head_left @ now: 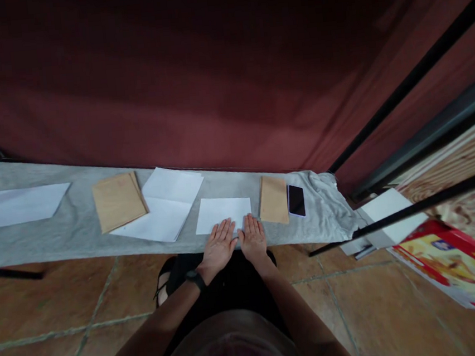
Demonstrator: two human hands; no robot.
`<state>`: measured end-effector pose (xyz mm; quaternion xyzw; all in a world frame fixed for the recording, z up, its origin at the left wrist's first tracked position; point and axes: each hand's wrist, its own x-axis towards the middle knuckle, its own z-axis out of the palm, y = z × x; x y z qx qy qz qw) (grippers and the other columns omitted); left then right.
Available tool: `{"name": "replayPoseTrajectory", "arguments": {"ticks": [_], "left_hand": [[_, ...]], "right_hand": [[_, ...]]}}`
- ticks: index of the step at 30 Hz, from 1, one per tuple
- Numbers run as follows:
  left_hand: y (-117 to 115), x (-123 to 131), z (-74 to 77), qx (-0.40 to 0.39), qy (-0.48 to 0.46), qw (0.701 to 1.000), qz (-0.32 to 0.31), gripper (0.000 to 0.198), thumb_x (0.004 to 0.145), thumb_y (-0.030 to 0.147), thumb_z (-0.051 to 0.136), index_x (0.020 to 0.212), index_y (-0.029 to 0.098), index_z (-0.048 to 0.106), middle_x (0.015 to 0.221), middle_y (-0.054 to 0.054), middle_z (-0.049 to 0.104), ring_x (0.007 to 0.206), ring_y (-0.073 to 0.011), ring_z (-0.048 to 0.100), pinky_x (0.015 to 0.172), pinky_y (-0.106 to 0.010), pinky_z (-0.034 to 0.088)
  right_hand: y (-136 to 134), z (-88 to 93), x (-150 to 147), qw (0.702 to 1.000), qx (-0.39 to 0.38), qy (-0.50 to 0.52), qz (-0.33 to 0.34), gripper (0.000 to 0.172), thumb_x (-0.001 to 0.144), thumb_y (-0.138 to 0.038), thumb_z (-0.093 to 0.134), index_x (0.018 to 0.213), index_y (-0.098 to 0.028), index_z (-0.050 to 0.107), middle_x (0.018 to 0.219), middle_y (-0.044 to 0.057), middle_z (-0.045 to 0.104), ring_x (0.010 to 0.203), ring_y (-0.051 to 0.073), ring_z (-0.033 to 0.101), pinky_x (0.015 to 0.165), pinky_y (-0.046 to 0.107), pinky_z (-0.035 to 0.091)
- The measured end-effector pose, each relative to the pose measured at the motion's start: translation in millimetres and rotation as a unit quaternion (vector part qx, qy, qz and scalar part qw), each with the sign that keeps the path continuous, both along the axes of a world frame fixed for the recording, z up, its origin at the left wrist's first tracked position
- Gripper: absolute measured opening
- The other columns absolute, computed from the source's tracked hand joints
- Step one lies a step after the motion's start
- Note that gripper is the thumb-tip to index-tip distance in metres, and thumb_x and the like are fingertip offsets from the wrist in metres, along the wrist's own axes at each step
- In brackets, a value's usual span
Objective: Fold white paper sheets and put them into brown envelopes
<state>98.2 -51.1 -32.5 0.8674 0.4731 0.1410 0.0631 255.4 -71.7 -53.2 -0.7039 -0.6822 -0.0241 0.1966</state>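
Both of my hands lie flat, fingers stretched out, on the near edge of a small white folded paper (223, 211) on a grey cloth-covered table (75, 233). My left hand (219, 246), with a dark watch at the wrist, presses the paper's lower middle. My right hand (252, 237) rests at its lower right corner. Neither hand holds anything. A small brown envelope (274, 199) lies just right of the paper, and a black phone (295, 200) lies beside that.
To the left lie a larger unfolded white sheet (162, 205), a bigger brown envelope (117, 201) and another white sheet (15, 206). A dark red curtain hangs behind the table. White boxes (386, 214) and a red-yellow package (456, 263) sit on the tiled floor at right.
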Motion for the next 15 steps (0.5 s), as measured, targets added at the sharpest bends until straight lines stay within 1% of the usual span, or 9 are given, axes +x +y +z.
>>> {"name": "replayPoseTrajectory", "arguments": {"ticks": [2, 4, 11, 15], "left_hand": [[-4.4, 0.0, -1.5, -0.002, 0.004, 1.0, -0.002, 0.06, 0.103, 0.041, 0.033, 0.156, 0.013, 0.039, 0.164, -0.012, 0.035, 0.154, -0.0242, 0.027, 0.128, -0.045, 0.019], [-4.3, -7.0, -2.4, -0.001, 0.003, 1.0, 0.002, 0.063, 0.103, 0.044, 0.033, 0.156, 0.011, 0.038, 0.164, -0.014, 0.034, 0.154, -0.0246, 0.027, 0.128, -0.043, 0.02], [5.1, -52.9, -4.3, 0.038, 0.009, 0.999, 0.029, 0.069, 0.104, 0.051, 0.03, 0.155, 0.005, 0.037, 0.162, -0.02, 0.035, 0.153, -0.0286, 0.029, 0.126, -0.047, 0.026], [6.8, -67.2, -5.6, 0.048, 0.014, 0.998, 0.038, 0.072, 0.103, 0.053, 0.031, 0.156, 0.005, 0.035, 0.163, -0.021, 0.034, 0.153, -0.0303, 0.029, 0.125, -0.049, 0.027]], "right_hand": [[-0.3, 1.3, 0.7, 1.0, -0.008, -0.002, -0.001, 0.058, 0.106, -0.035, 0.04, 0.156, -0.005, 0.037, 0.159, 0.021, 0.04, 0.148, 0.03, 0.04, 0.123, 0.05, 0.029], [-0.8, 2.2, 1.0, 1.0, -0.007, -0.006, 0.0, 0.058, 0.106, -0.035, 0.041, 0.155, -0.004, 0.037, 0.159, 0.021, 0.04, 0.147, 0.03, 0.04, 0.123, 0.05, 0.029], [-2.7, 2.7, 0.8, 0.999, 0.027, -0.026, 0.005, 0.058, 0.107, -0.036, 0.04, 0.155, -0.003, 0.037, 0.157, 0.024, 0.043, 0.146, 0.03, 0.043, 0.121, 0.05, 0.032], [-4.6, 4.8, 0.4, 0.999, 0.024, -0.028, 0.002, 0.058, 0.108, -0.037, 0.038, 0.154, -0.003, 0.039, 0.156, 0.023, 0.044, 0.146, 0.031, 0.042, 0.12, 0.05, 0.033]]}}
